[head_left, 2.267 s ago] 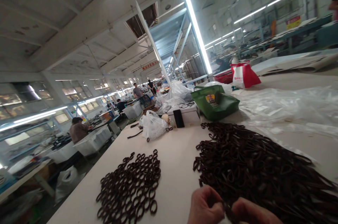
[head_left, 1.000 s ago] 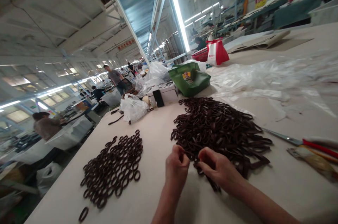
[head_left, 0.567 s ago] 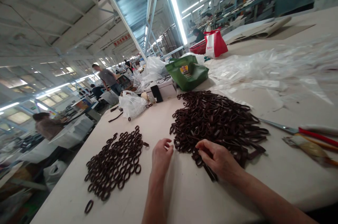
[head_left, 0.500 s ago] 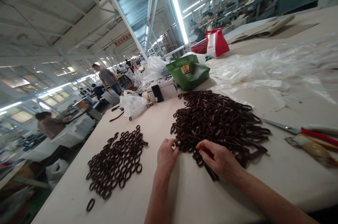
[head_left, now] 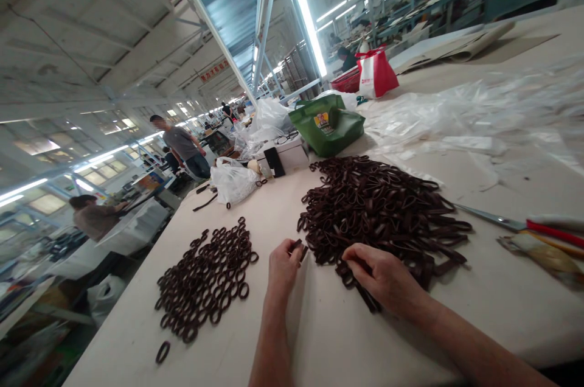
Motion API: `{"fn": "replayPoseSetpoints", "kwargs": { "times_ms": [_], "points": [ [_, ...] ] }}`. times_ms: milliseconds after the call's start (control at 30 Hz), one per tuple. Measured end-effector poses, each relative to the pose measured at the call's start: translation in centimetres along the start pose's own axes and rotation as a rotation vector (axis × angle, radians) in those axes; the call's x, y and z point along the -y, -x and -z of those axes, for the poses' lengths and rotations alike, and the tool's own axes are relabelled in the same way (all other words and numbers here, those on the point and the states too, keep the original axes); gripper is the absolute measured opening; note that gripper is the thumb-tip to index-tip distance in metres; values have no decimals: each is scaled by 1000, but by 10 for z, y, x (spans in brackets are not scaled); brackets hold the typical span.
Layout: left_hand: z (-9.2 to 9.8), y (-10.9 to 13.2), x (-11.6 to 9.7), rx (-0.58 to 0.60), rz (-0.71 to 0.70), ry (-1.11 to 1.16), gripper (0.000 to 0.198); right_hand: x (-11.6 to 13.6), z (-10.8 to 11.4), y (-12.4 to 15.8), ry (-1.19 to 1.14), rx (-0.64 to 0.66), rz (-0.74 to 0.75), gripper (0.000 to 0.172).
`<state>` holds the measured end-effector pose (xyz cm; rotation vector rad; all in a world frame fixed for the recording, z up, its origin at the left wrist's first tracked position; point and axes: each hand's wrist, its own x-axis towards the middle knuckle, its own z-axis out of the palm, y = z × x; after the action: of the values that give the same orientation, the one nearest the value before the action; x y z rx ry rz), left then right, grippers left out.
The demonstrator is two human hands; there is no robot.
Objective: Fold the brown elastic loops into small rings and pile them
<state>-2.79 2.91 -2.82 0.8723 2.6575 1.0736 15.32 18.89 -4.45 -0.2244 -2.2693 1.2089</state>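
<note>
Pinches a dark strip [head_left: 304, 252] between thumb and fingers of the left hand [head_left: 281, 268], closed on it just left of the pile [head_left: 374, 210]. Holds thumb and fingers of the right hand [head_left: 381, 275] together at the pile's near edge, touching dark loops there; cannot tell if gripping any. Hides part of that edge behind the right hand. Has rings [head_left: 205, 277] spread on the table [head_left: 278, 210] to the left. Has scissors [head_left: 497, 219] lying to the right of the pile, and plastic sheeting [head_left: 456, 125] farther back. Meets the pile between the right hand and a green bag [head_left: 337, 137]; beside that bag, finds a box [head_left: 296, 154], then a white bag [head_left: 234, 180]. Makes out a yellow label [head_left: 322, 121] with a figure on the green bag, lettering too small to read on a red-and-white bag [head_left: 385, 73], and blurred red characters on a far banner [head_left: 213, 70].
</note>
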Motion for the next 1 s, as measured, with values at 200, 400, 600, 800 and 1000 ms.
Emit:
{"fn": "replayPoseSetpoints", "kwargs": {
  "times_ms": [200, 400, 600, 800, 1000],
  "points": [
    [33, -10, 32, -171, 166, -13, 19, 2, 1, 0, -1, 2, -2, 21],
    [46, -7, 29, -318, 226, -196, 35, 2, 1, 0, -2, 6, -10, 22],
    [18, 5, -1, 29, 117, -236, 11, -4, 0, -2, -8, 34, -28, 24],
    [13, 7, -13, 52, 124, -253, 6, -14, -3, -4, 50, 12, -9, 27],
    [9, 11, -24, 64, 86, -185, 13, -14, 0, -6, 111, -50, 61, 29]
  ]
}}
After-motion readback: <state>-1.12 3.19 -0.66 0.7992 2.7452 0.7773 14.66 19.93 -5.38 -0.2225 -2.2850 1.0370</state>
